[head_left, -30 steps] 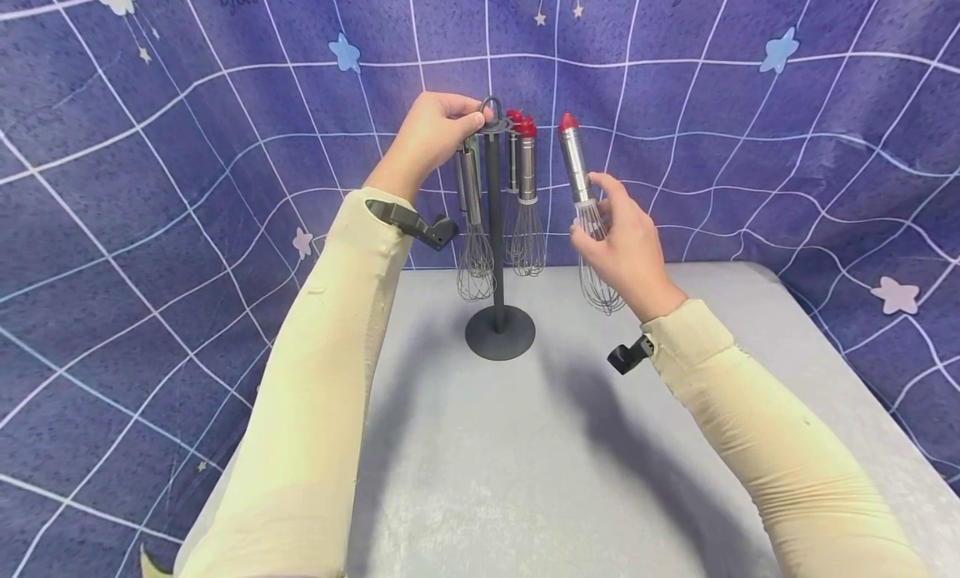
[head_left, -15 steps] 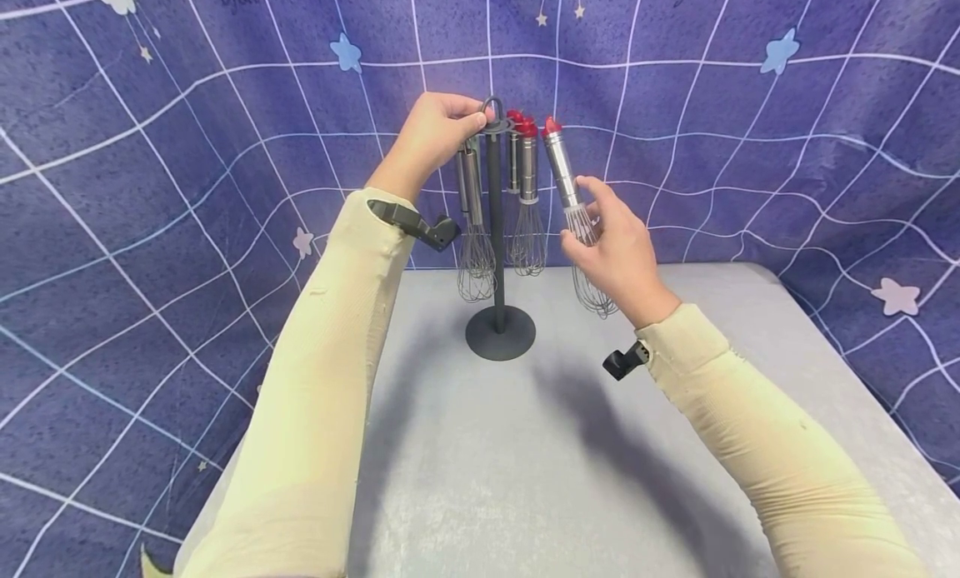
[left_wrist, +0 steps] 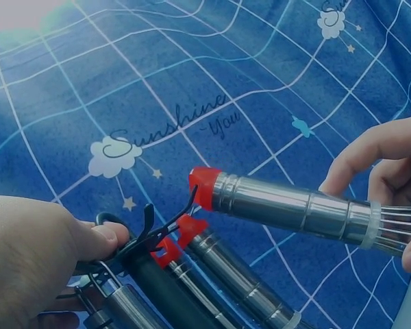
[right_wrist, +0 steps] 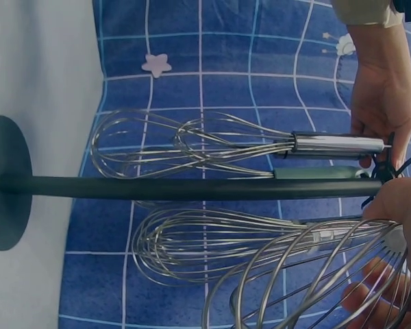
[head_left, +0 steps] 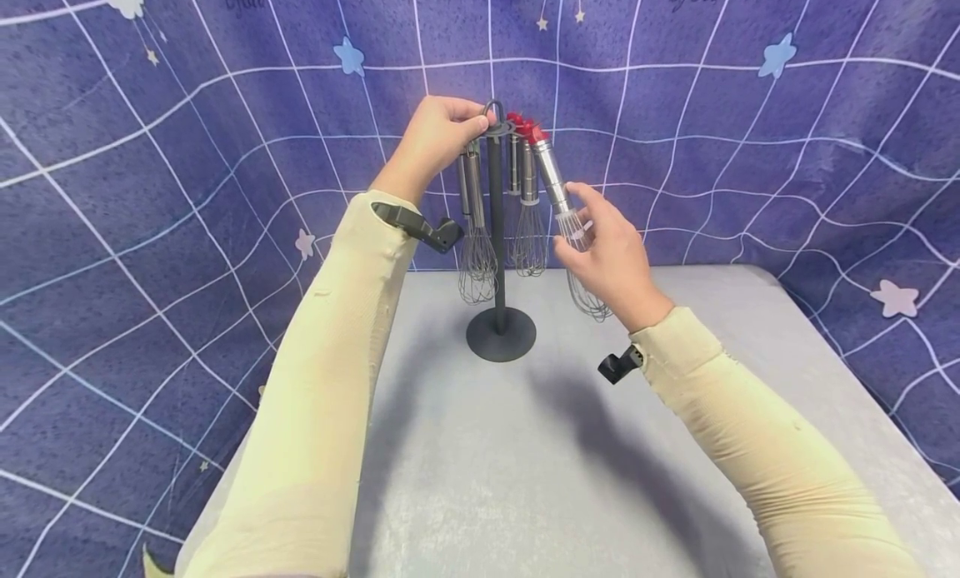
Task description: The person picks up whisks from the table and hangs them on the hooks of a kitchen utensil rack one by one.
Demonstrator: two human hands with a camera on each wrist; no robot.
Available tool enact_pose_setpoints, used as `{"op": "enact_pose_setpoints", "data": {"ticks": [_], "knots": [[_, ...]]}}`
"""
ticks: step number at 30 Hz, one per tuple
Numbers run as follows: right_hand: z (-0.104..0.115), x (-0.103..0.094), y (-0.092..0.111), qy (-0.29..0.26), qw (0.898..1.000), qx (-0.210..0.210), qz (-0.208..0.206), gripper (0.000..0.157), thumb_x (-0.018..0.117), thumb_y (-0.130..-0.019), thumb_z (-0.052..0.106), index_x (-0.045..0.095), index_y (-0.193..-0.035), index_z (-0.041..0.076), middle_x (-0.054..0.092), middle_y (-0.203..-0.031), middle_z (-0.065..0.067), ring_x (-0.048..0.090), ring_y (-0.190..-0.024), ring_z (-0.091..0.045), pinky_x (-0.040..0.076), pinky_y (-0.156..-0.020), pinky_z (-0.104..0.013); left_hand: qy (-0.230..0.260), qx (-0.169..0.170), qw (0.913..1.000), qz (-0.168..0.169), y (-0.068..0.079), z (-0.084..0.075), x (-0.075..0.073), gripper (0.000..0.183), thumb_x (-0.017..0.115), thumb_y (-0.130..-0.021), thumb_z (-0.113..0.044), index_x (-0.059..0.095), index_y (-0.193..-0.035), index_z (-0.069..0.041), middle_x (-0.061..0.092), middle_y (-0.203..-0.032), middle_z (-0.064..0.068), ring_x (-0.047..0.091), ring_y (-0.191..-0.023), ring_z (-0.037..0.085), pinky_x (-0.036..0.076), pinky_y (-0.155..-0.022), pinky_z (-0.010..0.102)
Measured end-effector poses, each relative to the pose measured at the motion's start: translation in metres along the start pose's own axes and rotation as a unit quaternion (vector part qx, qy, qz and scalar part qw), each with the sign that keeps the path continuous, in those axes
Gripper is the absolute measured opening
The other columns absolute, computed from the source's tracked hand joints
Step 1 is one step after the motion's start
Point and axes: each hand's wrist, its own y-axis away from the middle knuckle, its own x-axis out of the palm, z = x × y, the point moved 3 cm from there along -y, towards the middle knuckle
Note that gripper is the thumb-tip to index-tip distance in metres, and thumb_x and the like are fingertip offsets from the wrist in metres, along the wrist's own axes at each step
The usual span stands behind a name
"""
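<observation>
A dark utensil stand [head_left: 496, 228] rises from a round base, with hooks at its top. My left hand [head_left: 437, 145] pinches the stand's top beside the loop. With thumb and fingers, my right hand [head_left: 613, 253] holds a red-tipped whisk [head_left: 551, 176] around the upper wires, tilted with its handle up and toward the stand. In the left wrist view, the whisk's red tip [left_wrist: 205, 188] overlaps one upturned hook [left_wrist: 194, 200]. Two red-tipped whisks [left_wrist: 226, 271] hang behind it. On the left side hang steel-handled whisks [head_left: 477, 266] and a green-handled one [right_wrist: 318, 173].
The stand's base [head_left: 501, 336] rests on a pale grey table [head_left: 480, 461]. A blue curtain [head_left: 697, 128] with white grid lines and stars hangs right behind the table. Black camera mounts [head_left: 619, 366] sit at both wrists.
My right hand has moved left with the whisk, bringing its red tip from apart to the stand's hook. The whisk tilts more. My left hand stays on the stand's top.
</observation>
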Motion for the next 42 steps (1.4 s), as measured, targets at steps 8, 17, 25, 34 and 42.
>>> {"op": "enact_pose_setpoints", "data": {"ticks": [8, 17, 25, 34, 42], "knots": [[0.003, 0.005, 0.0, 0.009, 1.0, -0.005, 0.003, 0.067, 0.075, -0.086, 0.02, 0.049, -0.147, 0.022, 0.064, -0.098, -0.005, 0.063, -0.078, -0.022, 0.048, -0.067, -0.041, -0.01, -0.001, 1.0, -0.003, -0.001, 0.001, 0.0, 0.03, 0.065, -0.1, -0.032, 0.075, -0.122, -0.015, 0.069, -0.128, -0.005, 0.058, -0.114, 0.009, 0.042, -0.1, 0.025], [0.005, 0.016, -0.001, 0.005, 1.0, 0.007, 0.018, 0.069, 0.075, -0.087, 0.022, 0.045, -0.149, 0.022, 0.062, -0.102, -0.004, 0.061, -0.079, -0.02, 0.047, -0.066, -0.041, -0.014, -0.006, 0.9998, -0.008, -0.002, 0.002, 0.0, 0.031, 0.065, -0.099, -0.036, 0.075, -0.121, -0.017, 0.068, -0.129, -0.007, 0.057, -0.114, 0.008, 0.041, -0.101, 0.025], [0.005, 0.027, -0.003, 0.026, 0.999, 0.015, 0.012, 0.072, 0.077, -0.087, 0.023, 0.04, -0.15, 0.024, 0.058, -0.103, -0.005, 0.054, -0.078, -0.022, 0.043, -0.06, -0.041, -0.001, 0.007, 0.9999, -0.012, 0.0, 0.002, 0.001, 0.031, 0.066, -0.099, -0.036, 0.076, -0.12, -0.016, 0.071, -0.125, -0.005, 0.058, -0.11, 0.007, 0.041, -0.098, 0.024], [0.008, 0.046, -0.005, 0.043, 0.999, 0.027, 0.01, 0.087, 0.078, -0.088, 0.027, 0.026, -0.158, 0.026, 0.055, -0.105, -0.011, 0.05, -0.087, -0.024, 0.044, -0.064, -0.044, 0.0, 0.01, 0.9998, -0.016, 0.001, 0.001, 0.002, 0.028, 0.066, -0.099, -0.034, 0.077, -0.119, -0.016, 0.071, -0.122, -0.006, 0.058, -0.107, 0.007, 0.041, -0.097, 0.023], [0.007, 0.06, -0.005, 0.028, 0.999, 0.03, -0.003, 0.091, 0.078, -0.089, 0.031, 0.019, -0.16, 0.028, 0.054, -0.114, -0.013, 0.054, -0.093, -0.025, 0.046, -0.065, -0.046, -0.001, 0.01, 0.9998, -0.019, 0.002, 0.002, 0.001, 0.029, 0.065, -0.099, -0.034, 0.076, -0.12, -0.017, 0.071, -0.124, -0.007, 0.058, -0.109, 0.007, 0.041, -0.097, 0.023]]}}
